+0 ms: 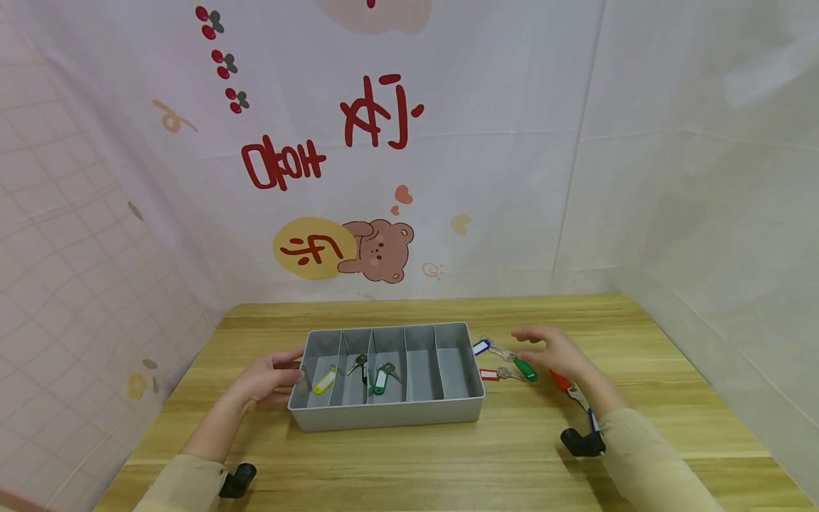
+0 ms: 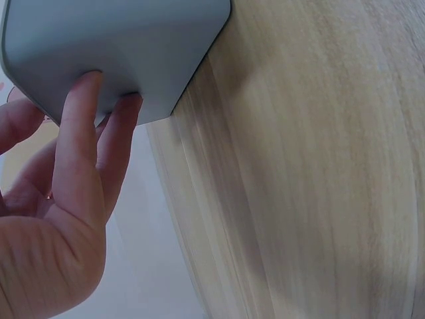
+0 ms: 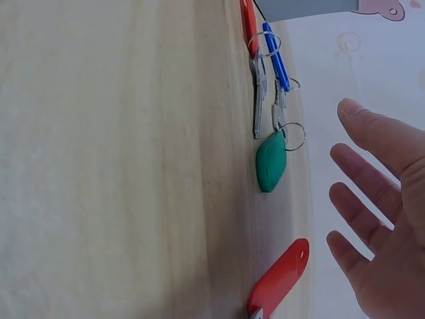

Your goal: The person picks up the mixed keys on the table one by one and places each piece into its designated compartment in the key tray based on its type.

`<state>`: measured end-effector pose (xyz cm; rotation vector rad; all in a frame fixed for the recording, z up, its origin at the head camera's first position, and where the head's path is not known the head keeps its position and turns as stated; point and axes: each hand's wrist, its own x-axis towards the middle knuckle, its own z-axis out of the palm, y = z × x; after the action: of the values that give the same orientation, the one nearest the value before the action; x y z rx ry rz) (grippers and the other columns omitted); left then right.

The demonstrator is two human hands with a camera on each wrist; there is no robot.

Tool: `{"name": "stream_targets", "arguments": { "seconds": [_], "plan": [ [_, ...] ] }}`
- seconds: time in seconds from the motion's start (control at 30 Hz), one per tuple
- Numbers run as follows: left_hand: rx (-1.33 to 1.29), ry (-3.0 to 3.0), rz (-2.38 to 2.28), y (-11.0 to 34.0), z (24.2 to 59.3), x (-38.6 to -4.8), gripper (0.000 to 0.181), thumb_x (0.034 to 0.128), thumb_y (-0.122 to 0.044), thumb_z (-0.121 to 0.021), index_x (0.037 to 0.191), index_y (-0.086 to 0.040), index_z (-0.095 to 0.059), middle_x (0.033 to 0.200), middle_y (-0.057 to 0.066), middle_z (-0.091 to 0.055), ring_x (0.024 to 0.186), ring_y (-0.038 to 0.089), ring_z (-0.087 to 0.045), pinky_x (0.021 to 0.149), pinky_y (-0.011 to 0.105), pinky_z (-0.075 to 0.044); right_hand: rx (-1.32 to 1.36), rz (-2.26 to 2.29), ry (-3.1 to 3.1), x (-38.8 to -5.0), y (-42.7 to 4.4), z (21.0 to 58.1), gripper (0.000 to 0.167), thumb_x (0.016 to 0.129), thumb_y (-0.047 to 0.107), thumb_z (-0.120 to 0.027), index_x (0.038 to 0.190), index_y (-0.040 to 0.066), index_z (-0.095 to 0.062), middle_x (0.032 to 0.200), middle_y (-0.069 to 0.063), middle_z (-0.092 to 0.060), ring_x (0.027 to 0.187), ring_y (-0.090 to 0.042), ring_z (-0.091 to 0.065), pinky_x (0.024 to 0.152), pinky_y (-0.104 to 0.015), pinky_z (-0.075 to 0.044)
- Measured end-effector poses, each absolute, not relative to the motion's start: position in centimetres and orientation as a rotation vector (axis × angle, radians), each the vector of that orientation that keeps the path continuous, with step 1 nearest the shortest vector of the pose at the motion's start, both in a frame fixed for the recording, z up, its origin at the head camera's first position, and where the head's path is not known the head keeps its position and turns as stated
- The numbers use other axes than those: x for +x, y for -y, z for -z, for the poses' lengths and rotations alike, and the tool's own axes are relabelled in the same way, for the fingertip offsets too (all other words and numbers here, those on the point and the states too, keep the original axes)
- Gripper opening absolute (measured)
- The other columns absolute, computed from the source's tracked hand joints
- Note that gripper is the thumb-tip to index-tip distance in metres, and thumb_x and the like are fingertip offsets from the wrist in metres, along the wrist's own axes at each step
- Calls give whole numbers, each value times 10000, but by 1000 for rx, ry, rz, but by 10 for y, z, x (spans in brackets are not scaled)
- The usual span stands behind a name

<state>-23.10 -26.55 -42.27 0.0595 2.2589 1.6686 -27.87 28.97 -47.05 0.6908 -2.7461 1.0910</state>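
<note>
My left hand (image 1: 261,378) is at the left end of a grey divided tray (image 1: 390,414). In the left wrist view, two fingertips (image 2: 86,83) rest on its outer end wall. My right hand (image 1: 555,351) hovers with spread fingers and holds nothing. Nearest to it lies a key with a green tag (image 3: 271,163). Beside that are a key with a blue tag (image 1: 481,346) and a key with a red tag (image 1: 489,374). Another red-tagged key (image 3: 282,276) lies below the right wrist, with a blue tag (image 1: 593,419) partly hidden by the sleeve.
Inside the tray, a yellow tag (image 1: 325,380) lies in the leftmost compartment, a key (image 1: 359,361) in the second, and a green tag (image 1: 381,380) with a key in the third. A wooden table (image 1: 422,469) carries everything, and a printed white cloth (image 1: 499,178) hangs behind.
</note>
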Motion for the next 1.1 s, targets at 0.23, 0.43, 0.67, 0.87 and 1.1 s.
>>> {"name": "stream_targets", "arguments": {
  "seconds": [0.23, 0.43, 0.67, 0.87, 1.1],
  "plan": [
    [57, -2251, -1671, 266, 422, -232, 649, 949, -21, -590, 1518, 57, -287, 1415, 383, -401, 1026, 338, -651, 772, 436, -587, 645, -1155, 2771, -282, -289, 477, 372, 862, 61, -762, 1205, -49, -670, 1127, -211, -686, 1063, -405, -592, 937, -578, -456],
    [56, -2268, -1660, 267, 422, -232, 652, 946, -29, -601, 1515, 54, -294, 1410, 380, -409, 1017, 330, -653, 764, 439, -589, 638, -1132, 2795, -283, -288, 479, 320, 864, 105, -768, 1147, -28, -700, 1088, -168, -705, 1021, -357, -613, 907, -526, -492],
    [62, -2272, -1653, 269, 421, -234, 659, 950, -35, -606, 1519, 47, -286, 1410, 374, -414, 1016, 323, -654, 761, 438, -589, 597, -1135, 2824, -283, -284, 478, 256, 878, 119, -758, 1095, -11, -721, 1068, -125, -706, 1002, -318, -626, 875, -470, -518],
    [57, -2269, -1649, 269, 420, -233, 659, 950, -37, -607, 1517, 53, -285, 1415, 376, -407, 1028, 334, -649, 768, 444, -587, 559, -1114, 2828, -285, -284, 480, 214, 867, 115, -767, 1047, 5, -739, 1002, -99, -712, 948, -273, -633, 844, -436, -520],
    [35, -2254, -1653, 267, 419, -233, 654, 952, -27, -597, 1519, 54, -281, 1429, 385, -381, 1067, 364, -631, 791, 449, -581, 531, -1114, 2827, -286, -284, 481, 174, 854, 107, -775, 1000, 16, -747, 930, -60, -706, 872, -226, -622, 778, -374, -517]
  ]
}}
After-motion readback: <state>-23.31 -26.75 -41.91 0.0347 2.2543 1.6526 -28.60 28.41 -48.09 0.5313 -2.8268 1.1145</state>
